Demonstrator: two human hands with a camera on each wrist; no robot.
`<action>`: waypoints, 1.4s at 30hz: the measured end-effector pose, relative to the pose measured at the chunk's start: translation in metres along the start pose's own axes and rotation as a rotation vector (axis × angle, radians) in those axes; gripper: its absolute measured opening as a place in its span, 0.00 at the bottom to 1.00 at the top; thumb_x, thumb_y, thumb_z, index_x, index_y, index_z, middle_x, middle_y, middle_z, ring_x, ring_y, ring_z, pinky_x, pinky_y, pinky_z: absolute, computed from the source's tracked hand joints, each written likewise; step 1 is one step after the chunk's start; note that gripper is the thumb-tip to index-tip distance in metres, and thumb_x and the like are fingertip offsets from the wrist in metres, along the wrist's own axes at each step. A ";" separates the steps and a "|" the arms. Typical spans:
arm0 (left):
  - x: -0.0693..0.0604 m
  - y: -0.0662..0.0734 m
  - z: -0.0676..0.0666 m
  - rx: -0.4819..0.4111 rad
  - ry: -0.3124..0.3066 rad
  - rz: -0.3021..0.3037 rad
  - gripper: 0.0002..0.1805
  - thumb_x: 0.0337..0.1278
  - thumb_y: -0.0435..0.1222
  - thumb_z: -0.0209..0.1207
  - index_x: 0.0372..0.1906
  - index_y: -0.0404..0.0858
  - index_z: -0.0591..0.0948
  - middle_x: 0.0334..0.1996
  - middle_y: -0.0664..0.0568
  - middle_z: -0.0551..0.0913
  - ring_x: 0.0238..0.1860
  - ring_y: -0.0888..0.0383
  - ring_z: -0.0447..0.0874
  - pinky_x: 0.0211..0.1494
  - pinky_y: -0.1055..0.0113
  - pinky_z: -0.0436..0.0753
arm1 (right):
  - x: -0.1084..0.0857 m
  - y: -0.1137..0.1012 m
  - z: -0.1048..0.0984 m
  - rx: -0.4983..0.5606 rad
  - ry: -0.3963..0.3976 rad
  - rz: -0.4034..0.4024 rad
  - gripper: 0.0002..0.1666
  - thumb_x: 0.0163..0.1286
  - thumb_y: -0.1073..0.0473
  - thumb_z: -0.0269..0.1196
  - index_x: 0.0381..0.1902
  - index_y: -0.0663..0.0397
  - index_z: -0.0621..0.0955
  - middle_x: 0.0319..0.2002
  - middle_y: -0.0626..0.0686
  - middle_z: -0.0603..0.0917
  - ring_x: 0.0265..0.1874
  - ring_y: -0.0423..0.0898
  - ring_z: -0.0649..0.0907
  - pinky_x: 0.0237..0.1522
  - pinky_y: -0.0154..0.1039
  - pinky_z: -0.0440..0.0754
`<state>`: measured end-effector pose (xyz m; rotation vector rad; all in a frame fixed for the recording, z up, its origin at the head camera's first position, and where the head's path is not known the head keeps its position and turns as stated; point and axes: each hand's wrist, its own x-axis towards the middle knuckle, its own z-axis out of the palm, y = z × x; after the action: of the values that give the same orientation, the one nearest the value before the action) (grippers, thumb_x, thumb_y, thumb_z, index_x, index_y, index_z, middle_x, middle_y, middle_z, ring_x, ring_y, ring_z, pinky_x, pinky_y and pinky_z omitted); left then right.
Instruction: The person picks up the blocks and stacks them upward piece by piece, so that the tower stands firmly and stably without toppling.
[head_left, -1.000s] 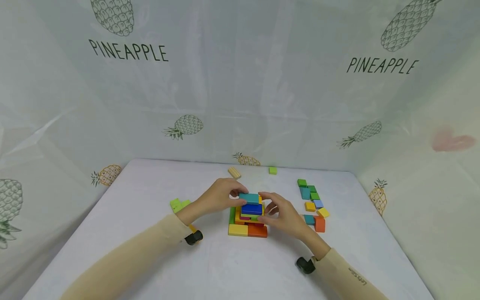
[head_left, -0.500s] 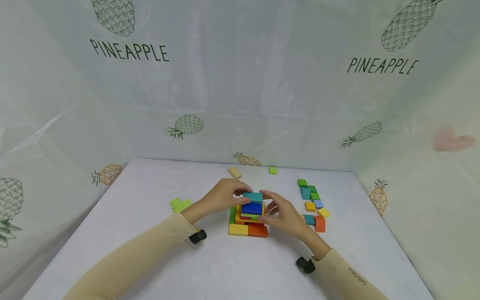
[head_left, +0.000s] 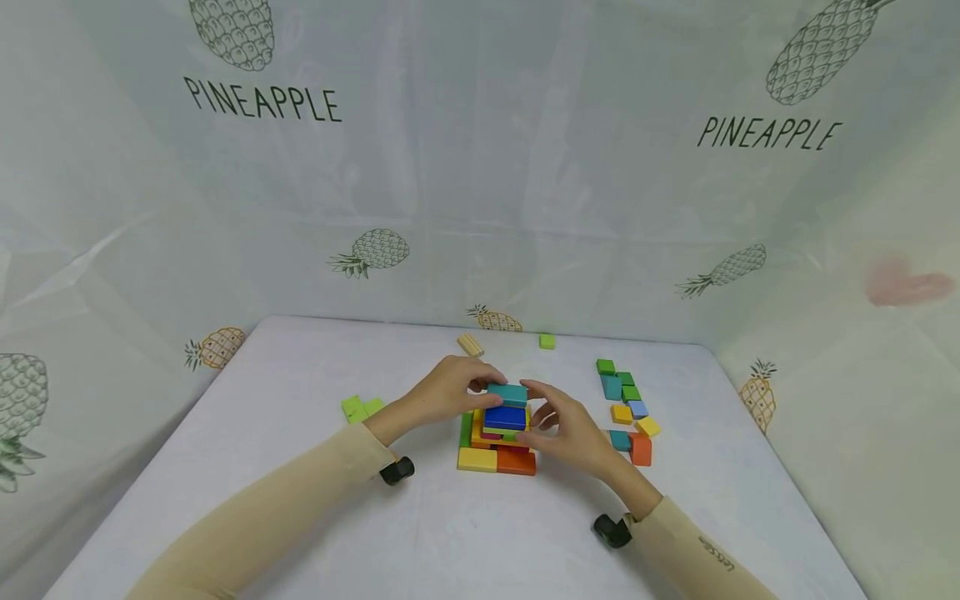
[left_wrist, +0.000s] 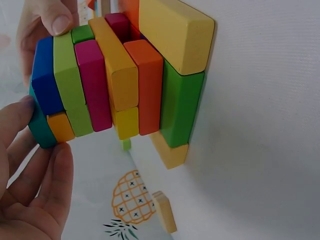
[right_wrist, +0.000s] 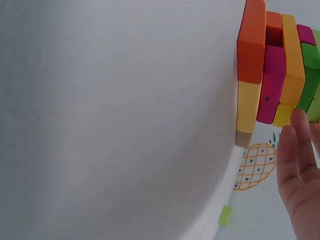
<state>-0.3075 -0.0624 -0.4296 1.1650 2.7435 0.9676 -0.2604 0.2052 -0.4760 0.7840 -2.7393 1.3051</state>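
on the near worktop (head_left: pixel 450 533) stands one tower (left_wrist: pixel 120 80), its right side gripped by the right hand (head_left: pixel 566 429), one of two hands. the left hand (head_left: pixel 442 396) pinches one teal block (head_left: pixel 507 395) on top; that block has moved rightward over the last second and now lies over the blue block (head_left: pixel 505 418), so the top layer seems almost aligned. two lime blocks (head_left: pixel 362 408) lie left; three green blocks (head_left: pixel 606 367), two more teal blocks (head_left: pixel 612 387), two yellow blocks (head_left: pixel 622 414), one light-blue block (head_left: pixel 639 409) and one orange block (head_left: pixel 641 450) show right. farthest: one lime block (head_left: pixel 547 342), one wooden piece (head_left: pixel 470 345).
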 end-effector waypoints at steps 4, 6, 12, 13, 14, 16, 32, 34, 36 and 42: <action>-0.005 -0.005 -0.008 0.000 0.018 -0.019 0.23 0.72 0.49 0.68 0.65 0.45 0.85 0.56 0.56 0.89 0.49 0.63 0.86 0.56 0.67 0.86 | 0.000 0.001 0.001 -0.002 0.001 -0.003 0.51 0.65 0.51 0.79 0.81 0.36 0.67 0.66 0.52 0.80 0.47 0.46 0.86 0.53 0.40 0.88; -0.011 -0.011 -0.019 0.006 0.030 -0.029 0.23 0.73 0.49 0.66 0.67 0.46 0.84 0.57 0.57 0.88 0.50 0.63 0.85 0.57 0.66 0.86 | 0.001 0.001 0.001 0.004 -0.001 -0.011 0.50 0.65 0.52 0.79 0.81 0.36 0.67 0.66 0.52 0.80 0.47 0.46 0.86 0.53 0.42 0.88; -0.054 -0.057 -0.064 0.048 -0.036 -0.095 0.17 0.73 0.43 0.67 0.62 0.48 0.86 0.55 0.58 0.88 0.56 0.51 0.85 0.61 0.53 0.85 | 0.001 0.000 0.001 0.010 -0.001 -0.032 0.50 0.65 0.53 0.79 0.81 0.37 0.68 0.66 0.53 0.80 0.47 0.48 0.86 0.53 0.46 0.89; -0.064 -0.068 -0.069 0.062 -0.061 -0.116 0.17 0.72 0.42 0.68 0.61 0.49 0.87 0.56 0.58 0.87 0.58 0.49 0.84 0.62 0.50 0.85 | 0.001 0.000 0.001 0.007 -0.001 -0.031 0.50 0.65 0.53 0.79 0.81 0.37 0.68 0.66 0.52 0.80 0.47 0.48 0.86 0.53 0.46 0.89; -0.073 -0.078 -0.073 0.067 -0.087 -0.140 0.17 0.71 0.41 0.69 0.61 0.50 0.87 0.57 0.58 0.87 0.59 0.47 0.84 0.63 0.48 0.84 | 0.001 0.000 0.001 0.004 0.000 -0.031 0.50 0.65 0.54 0.79 0.81 0.38 0.68 0.66 0.52 0.80 0.47 0.48 0.86 0.53 0.45 0.89; -0.090 -0.097 -0.077 0.068 -0.149 -0.182 0.18 0.68 0.40 0.71 0.61 0.51 0.87 0.59 0.58 0.86 0.62 0.46 0.81 0.65 0.45 0.82 | 0.001 -0.001 0.001 -0.002 0.003 -0.025 0.51 0.65 0.53 0.79 0.81 0.37 0.68 0.67 0.52 0.80 0.47 0.47 0.86 0.53 0.44 0.89; -0.109 -0.129 -0.062 0.164 -0.132 -0.201 0.17 0.61 0.34 0.75 0.55 0.45 0.88 0.48 0.60 0.86 0.48 0.58 0.82 0.56 0.58 0.84 | -0.001 0.002 0.001 -0.002 0.008 -0.016 0.49 0.66 0.52 0.79 0.80 0.41 0.68 0.66 0.53 0.80 0.46 0.45 0.86 0.53 0.41 0.88; -0.109 -0.128 -0.062 0.174 -0.128 -0.203 0.16 0.61 0.34 0.75 0.53 0.44 0.89 0.46 0.60 0.86 0.45 0.59 0.80 0.52 0.60 0.83 | -0.001 0.001 0.001 -0.004 0.007 -0.019 0.49 0.66 0.53 0.79 0.80 0.41 0.68 0.66 0.53 0.80 0.46 0.46 0.86 0.53 0.40 0.88; -0.108 -0.126 -0.061 0.185 -0.109 -0.198 0.15 0.62 0.35 0.74 0.52 0.44 0.89 0.44 0.61 0.86 0.42 0.60 0.79 0.50 0.63 0.83 | -0.001 0.000 0.001 -0.004 0.007 -0.016 0.50 0.65 0.53 0.79 0.80 0.39 0.68 0.66 0.52 0.80 0.46 0.47 0.86 0.53 0.40 0.88; -0.094 -0.100 -0.058 0.185 0.012 -0.095 0.15 0.64 0.40 0.74 0.54 0.44 0.90 0.46 0.59 0.89 0.42 0.63 0.84 0.49 0.66 0.87 | -0.001 0.000 0.000 -0.007 0.006 -0.012 0.50 0.65 0.54 0.79 0.81 0.45 0.68 0.66 0.53 0.80 0.46 0.47 0.86 0.52 0.40 0.88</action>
<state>-0.3176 -0.2085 -0.4577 1.0413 2.9196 0.7263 -0.2598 0.2054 -0.4765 0.7937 -2.7289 1.2924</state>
